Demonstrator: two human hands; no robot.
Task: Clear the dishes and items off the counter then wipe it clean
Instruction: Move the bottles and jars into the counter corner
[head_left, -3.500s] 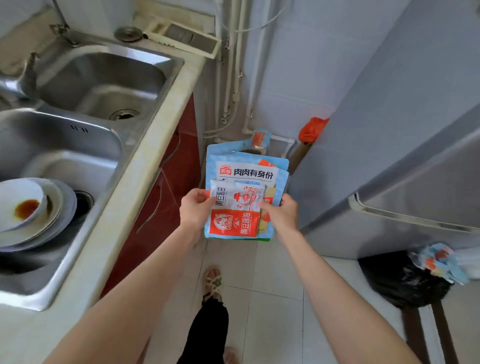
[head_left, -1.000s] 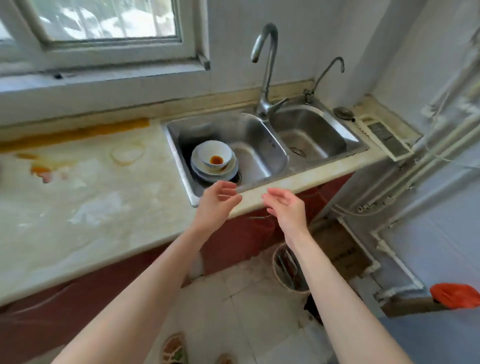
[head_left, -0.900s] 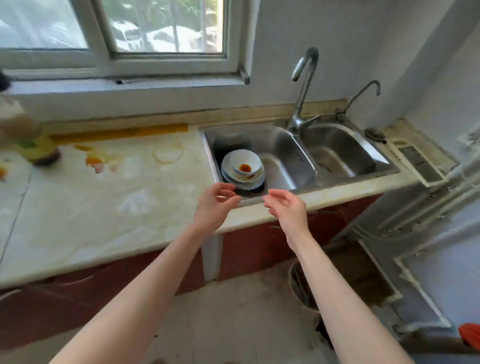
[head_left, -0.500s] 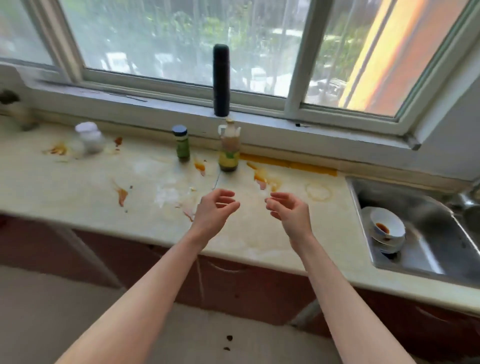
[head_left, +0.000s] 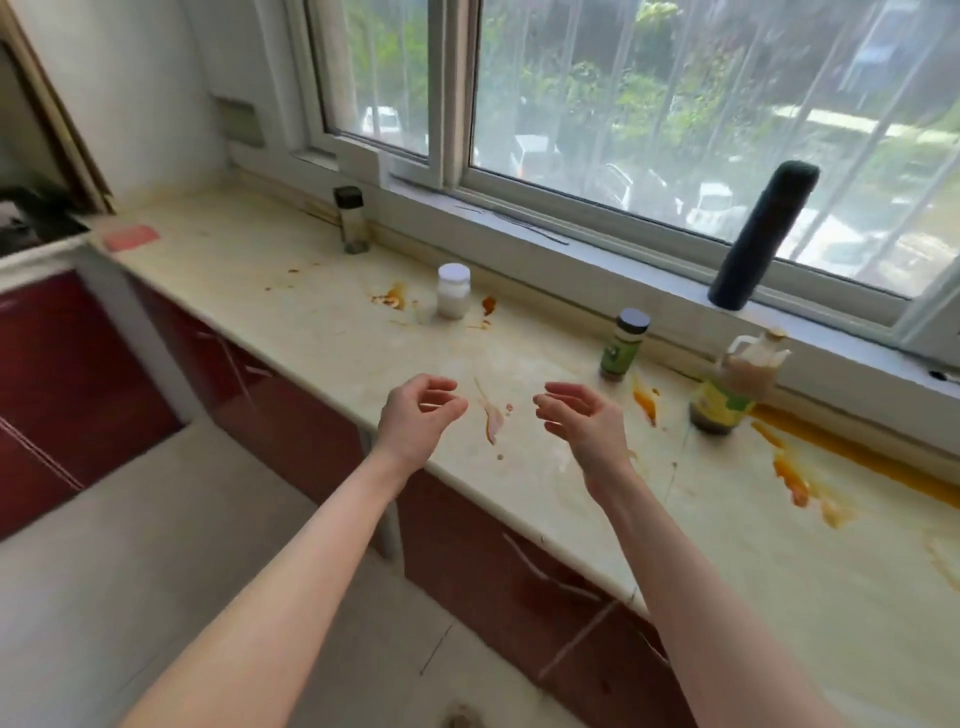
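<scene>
Counter (head_left: 291, 312) edge beneath left hand (head_left: 415, 423) and right hand (head_left: 584, 423), fingers (head_left: 439, 385) loosely curled, empty; bottles (head_left: 623, 348) farther back.

Both hands hang over the stained desk (head_left: 291, 322), left hand (head_left: 415, 415) and right hand (head_left: 582, 421) empty with loosely curled fingers. Along the window side stand a clear shaker (head_left: 353, 223), a white jar (head_left: 453, 291), a green bottle (head_left: 623, 345) and an oil bottle (head_left: 732, 384). A dark flask (head_left: 761, 236) stands on the sill.

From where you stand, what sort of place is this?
Most likely a home kitchen: a long pale counter splashed with orange sauce stains, a condiment bottle and green-labelled jar below the window, and red cabinets beneath.
</scene>
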